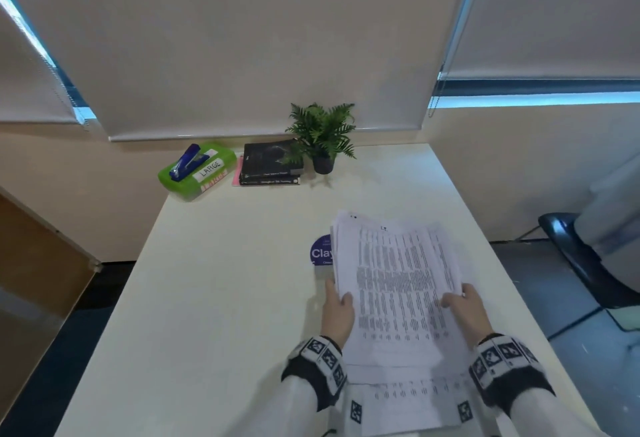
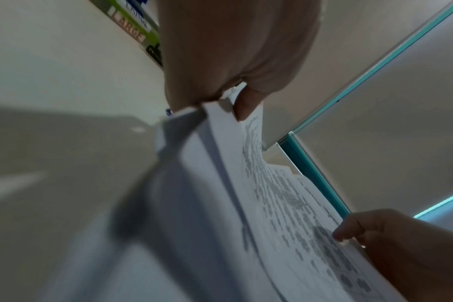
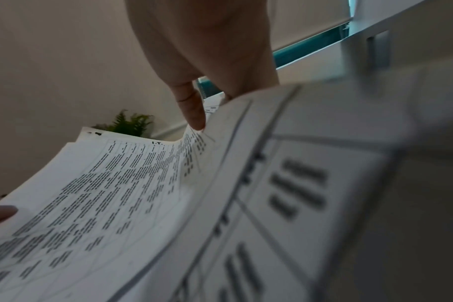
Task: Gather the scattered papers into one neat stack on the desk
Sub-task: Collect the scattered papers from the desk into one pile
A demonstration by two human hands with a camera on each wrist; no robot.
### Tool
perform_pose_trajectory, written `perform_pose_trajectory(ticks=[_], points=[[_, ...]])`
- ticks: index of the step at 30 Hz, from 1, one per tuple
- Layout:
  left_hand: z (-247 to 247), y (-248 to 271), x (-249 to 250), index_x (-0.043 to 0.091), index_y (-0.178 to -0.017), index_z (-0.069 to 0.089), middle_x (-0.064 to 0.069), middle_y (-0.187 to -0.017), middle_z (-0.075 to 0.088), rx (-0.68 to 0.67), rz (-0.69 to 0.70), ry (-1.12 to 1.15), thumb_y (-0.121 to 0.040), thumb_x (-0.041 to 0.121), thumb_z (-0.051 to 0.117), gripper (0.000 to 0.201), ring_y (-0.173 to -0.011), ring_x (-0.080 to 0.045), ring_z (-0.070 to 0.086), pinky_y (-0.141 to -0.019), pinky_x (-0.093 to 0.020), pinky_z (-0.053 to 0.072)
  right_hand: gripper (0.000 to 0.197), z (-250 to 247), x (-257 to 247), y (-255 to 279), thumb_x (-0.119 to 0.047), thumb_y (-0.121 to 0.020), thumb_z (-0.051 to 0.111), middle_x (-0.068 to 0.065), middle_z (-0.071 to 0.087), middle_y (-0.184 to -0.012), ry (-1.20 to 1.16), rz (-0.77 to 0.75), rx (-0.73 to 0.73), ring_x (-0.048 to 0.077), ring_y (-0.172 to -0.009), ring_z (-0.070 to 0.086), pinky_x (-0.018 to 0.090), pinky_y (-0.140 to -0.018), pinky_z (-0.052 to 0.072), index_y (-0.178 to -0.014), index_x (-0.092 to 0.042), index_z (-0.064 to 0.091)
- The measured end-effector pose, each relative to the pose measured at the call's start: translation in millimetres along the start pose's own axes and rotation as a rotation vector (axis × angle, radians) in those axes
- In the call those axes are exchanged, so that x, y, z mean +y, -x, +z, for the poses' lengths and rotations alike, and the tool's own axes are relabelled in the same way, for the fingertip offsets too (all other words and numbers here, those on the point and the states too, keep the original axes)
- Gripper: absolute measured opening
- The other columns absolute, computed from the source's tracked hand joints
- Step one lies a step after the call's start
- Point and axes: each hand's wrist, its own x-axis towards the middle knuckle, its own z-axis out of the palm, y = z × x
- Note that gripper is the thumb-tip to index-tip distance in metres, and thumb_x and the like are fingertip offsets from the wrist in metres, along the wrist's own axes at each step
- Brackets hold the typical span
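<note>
A sheaf of printed papers (image 1: 394, 273) is held above the desk (image 1: 221, 280), its edges uneven at the far end. My left hand (image 1: 337, 312) grips its left edge, thumb on top; the left wrist view shows the hand (image 2: 236, 61) pinching the paper stack (image 2: 272, 194). My right hand (image 1: 464, 308) grips the right edge, thumb on the top sheet; in the right wrist view the fingers (image 3: 192, 106) pinch the bent edge of the papers (image 3: 103, 194). More printed sheets (image 1: 408, 398) lie on the desk below, near the front edge.
A round purple sticker (image 1: 320, 252) lies on the desk beside the sheaf. At the back stand a green box (image 1: 197, 173) with a blue stapler (image 1: 187, 161), stacked dark books (image 1: 270, 166) and a potted fern (image 1: 322, 138). A dark chair (image 1: 585, 256) is right of the desk.
</note>
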Motion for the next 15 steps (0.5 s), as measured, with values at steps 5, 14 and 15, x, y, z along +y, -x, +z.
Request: perform_pose_trajectory(ticks=[5, 14, 15], points=[[39, -21, -14, 0.015, -0.132, 0.039, -0.009, -0.133, 0.051, 0.036, -0.157, -0.278, -0.09, 0.017, 0.045, 0.043, -0.114, -0.025, 0.052, -0.102, -0.033, 0.041, 0.056, -32, 31, -33, -0.015, -0.089, 0.052, 0.023, 0.035, -0.144, 0.355, 0.101, 0.074, 0.038, -0.13, 0.036, 0.043, -0.105, 0.033, -0.141, -0.004, 0.033], [36, -43, -31, 0.01, -0.121, 0.051, -0.008, -0.107, 0.063, 0.036, -0.305, -0.343, -0.071, 0.031, 0.044, 0.054, -0.104, -0.03, 0.063, -0.091, -0.039, 0.052, 0.064, -22, 25, -55, -0.034, -0.09, 0.05, 0.022, 0.029, -0.145, 0.51, 0.223, 0.035, 0.039, -0.13, 0.033, 0.044, -0.107, 0.031, -0.143, -0.007, 0.029], [31, -44, -31, 0.009, -0.12, 0.052, -0.008, -0.107, 0.063, 0.038, -0.309, -0.337, -0.068, 0.032, 0.044, 0.057, -0.106, -0.031, 0.062, -0.092, -0.041, 0.052, 0.062, -10, 19, -53, -0.032, -0.09, 0.05, 0.022, 0.027, -0.145, 0.517, 0.238, 0.042, 0.038, -0.13, 0.032, 0.044, -0.106, 0.031, -0.143, -0.007, 0.029]])
